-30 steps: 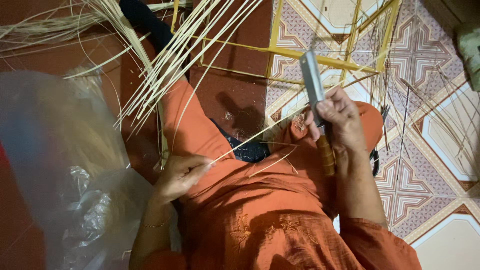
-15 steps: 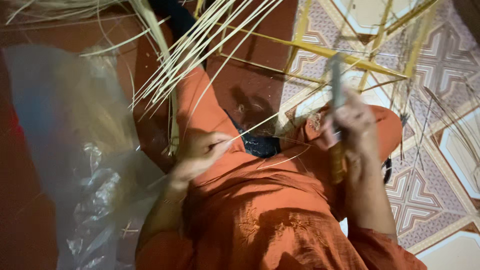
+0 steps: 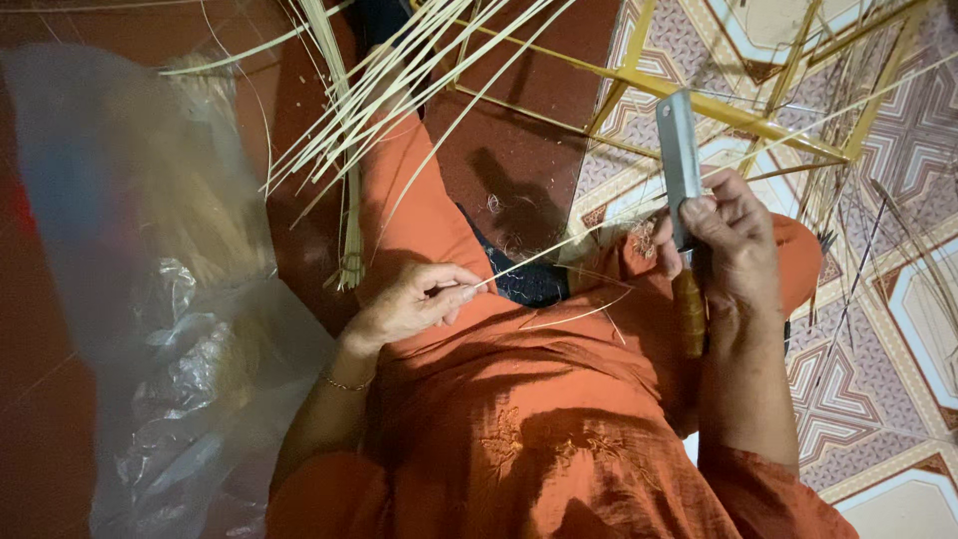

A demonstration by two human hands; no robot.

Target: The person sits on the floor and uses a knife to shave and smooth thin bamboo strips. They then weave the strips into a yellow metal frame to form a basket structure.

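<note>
- The left hand (image 3: 414,299) rests on the lap of the orange embroidered garment (image 3: 519,399), thumb and fingertips pressed together on the near end of a thin pale bamboo sliver (image 3: 559,248).
- That sliver runs from the pinch up and to the right, across the lap toward the knife, and lies well off the floor.
- The right hand (image 3: 728,245) is wrapped around a flat grey steel cleaver-like knife with a brown wooden handle (image 3: 681,170); the fingers are curled tight over the base of the blade, and the handle sticks out below the fist.
- The blade points upward, away from the lap, and the sliver meets it near the thumb; whether the edge is biting into the strip cannot be told.
- A fan of long pale bamboo strips (image 3: 399,110) spreads above the lap, over the left knee.
- Left of the lap lies a crumpled clear plastic bag (image 3: 170,329) on the dark red floor (image 3: 529,120).
- Right of the lap, patterned tiles (image 3: 878,329) carry yellow bamboo sticks (image 3: 718,105) laid crosswise, beyond the knife.
</note>
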